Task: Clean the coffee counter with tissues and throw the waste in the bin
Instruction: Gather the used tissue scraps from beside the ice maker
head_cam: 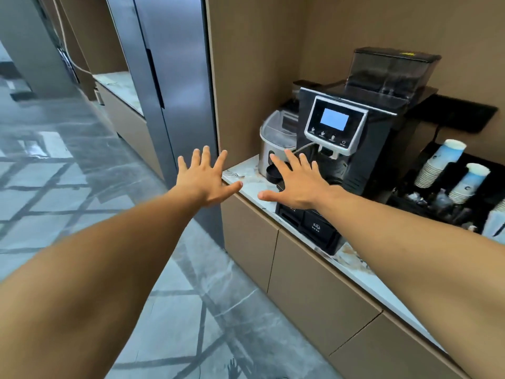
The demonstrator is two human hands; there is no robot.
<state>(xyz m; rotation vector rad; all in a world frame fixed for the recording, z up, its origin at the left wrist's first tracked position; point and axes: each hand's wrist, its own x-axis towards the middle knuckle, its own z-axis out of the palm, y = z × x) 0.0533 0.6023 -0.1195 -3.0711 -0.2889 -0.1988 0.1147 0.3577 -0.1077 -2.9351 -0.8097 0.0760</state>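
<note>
The coffee counter (247, 175) is a pale marble top over tan cabinets, running from centre to lower right. Brownish stains show on it (351, 257) in front of the black coffee machine (355, 138). My left hand (207, 179) is stretched out flat, fingers spread, just off the counter's left end. My right hand (296, 184) is spread the same way above the counter and the machine's drip tray (311, 225). Both hands hold nothing. No tissues or bin are in view.
A silver milk container (276, 143) stands left of the machine, with a small black cup (274, 173) in front. A black organiser with stacked paper cups (440, 165) sits at the right. A tall grey fridge (175, 77) stands to the left, over grey marble floor (68, 187).
</note>
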